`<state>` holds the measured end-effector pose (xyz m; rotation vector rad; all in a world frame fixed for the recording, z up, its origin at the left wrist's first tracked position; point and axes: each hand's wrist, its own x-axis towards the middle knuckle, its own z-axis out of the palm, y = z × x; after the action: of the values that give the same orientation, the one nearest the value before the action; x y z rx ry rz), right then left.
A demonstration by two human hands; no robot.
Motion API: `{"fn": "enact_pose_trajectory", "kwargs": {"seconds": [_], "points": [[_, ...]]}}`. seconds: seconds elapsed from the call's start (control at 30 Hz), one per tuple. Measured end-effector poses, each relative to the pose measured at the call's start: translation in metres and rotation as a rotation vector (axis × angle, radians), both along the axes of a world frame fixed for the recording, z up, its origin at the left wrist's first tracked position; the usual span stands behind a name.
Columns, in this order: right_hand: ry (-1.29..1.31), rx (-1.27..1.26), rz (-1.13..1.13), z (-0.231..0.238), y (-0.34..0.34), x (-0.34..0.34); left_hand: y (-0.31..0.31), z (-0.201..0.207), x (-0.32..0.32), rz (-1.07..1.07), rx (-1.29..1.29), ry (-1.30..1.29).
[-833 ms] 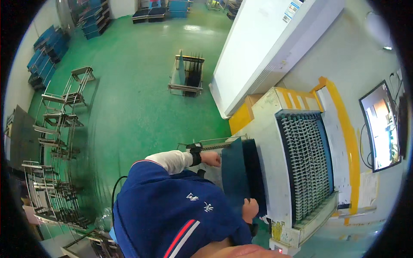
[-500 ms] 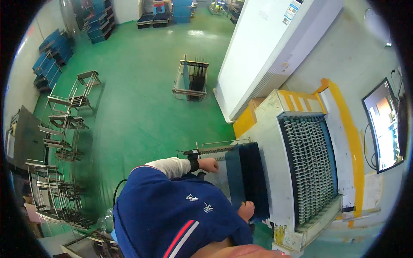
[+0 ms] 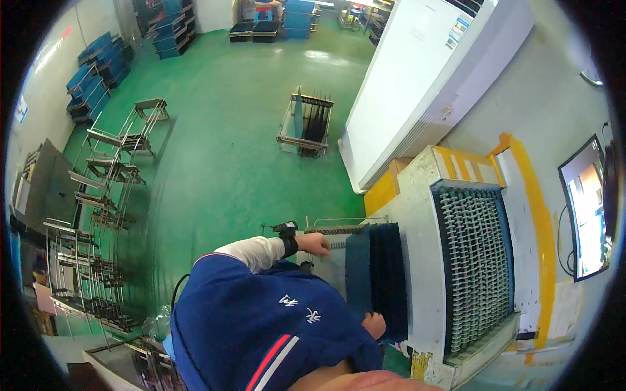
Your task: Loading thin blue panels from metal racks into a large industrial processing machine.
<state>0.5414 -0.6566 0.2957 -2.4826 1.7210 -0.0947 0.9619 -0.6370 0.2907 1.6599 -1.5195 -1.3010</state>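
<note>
At a metal rack [image 3: 339, 229] in front of me, several thin dark panels [image 3: 389, 280] stand close together. A blue panel [image 3: 358, 270] lies at their left side. My left hand [image 3: 314, 244], with a black band on its wrist, hangs over the rack's left part, left of the blue panel and apart from it. Its fingers are curled closed, and whatever they may hold is hidden. At the near end of the panels is my right hand [image 3: 373, 324], its fingers closed at the blue panel's near edge.
Right of the panels stands a pale machine [image 3: 424, 260] with rows of rollers [image 3: 476, 267]. A screen [image 3: 583, 208] hangs on the wall. A tall white cabinet [image 3: 404, 85] is ahead. Another loaded rack [image 3: 306, 124] stands on the green floor; metal frames [image 3: 107, 176] line the left.
My view has shifted, so the room sits farther right. The blue panel's far end appears flatter against its neighbours. My left hand has risen slightly; my right stays at the near edge.
</note>
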Motion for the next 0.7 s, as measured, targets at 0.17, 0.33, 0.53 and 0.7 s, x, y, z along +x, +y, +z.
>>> {"fn": "enact_pose_trajectory", "kwargs": {"seconds": [0.17,0.33,0.53,0.7], "points": [[0.021,-0.101,-0.031,0.072,0.002,0.002,-0.012,0.002,0.003,0.021,-0.075,-0.067],[0.047,-0.122,0.075,0.138,0.001,-0.022,-0.027,0.014,-0.011,-0.035,-0.075,0.005],[-0.357,0.001,-0.411,0.179,-0.010,-0.054,-0.042,0.056,-0.036,-0.170,0.065,0.049],[-1.121,0.044,-0.531,0.205,-0.026,-0.025,-0.054,0.084,-0.057,-0.141,0.039,0.211]]}}
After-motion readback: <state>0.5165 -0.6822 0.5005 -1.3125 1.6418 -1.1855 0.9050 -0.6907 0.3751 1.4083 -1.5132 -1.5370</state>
